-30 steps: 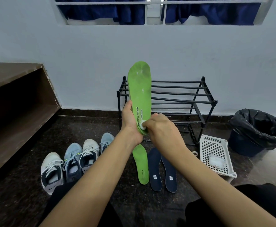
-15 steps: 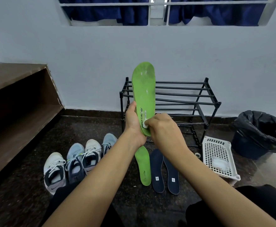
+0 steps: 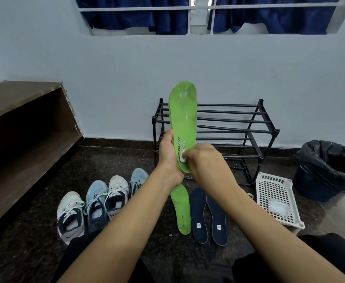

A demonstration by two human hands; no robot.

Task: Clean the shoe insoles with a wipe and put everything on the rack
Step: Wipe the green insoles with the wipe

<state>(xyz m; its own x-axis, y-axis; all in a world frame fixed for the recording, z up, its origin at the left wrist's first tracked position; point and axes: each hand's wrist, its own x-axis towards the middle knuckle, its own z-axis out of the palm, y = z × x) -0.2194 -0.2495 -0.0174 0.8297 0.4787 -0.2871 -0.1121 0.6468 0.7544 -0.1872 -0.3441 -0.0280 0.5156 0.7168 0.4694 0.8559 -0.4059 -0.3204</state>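
Observation:
My left hand [image 3: 168, 158] grips a green insole [image 3: 183, 117] by its heel and holds it upright in front of the black shoe rack [image 3: 255, 127]. My right hand [image 3: 203, 160] pinches a small white wipe [image 3: 182, 159] against the insole's heel end. On the floor below lie a second green insole [image 3: 181, 211] and two dark blue insoles [image 3: 208, 216], side by side. Several sneakers [image 3: 98, 203] stand in a row to the left.
A white perforated basket [image 3: 273, 186] holding a white packet [image 3: 278, 207] sits at the right of the rack. A bin lined with a black bag [image 3: 329, 166] stands further right. A brown wooden shelf [image 3: 24, 127] runs along the left wall.
The upright insole and both hands have stayed together; my right hand with the wipe has shifted only slightly at the heel end. The camera view drifted a little.

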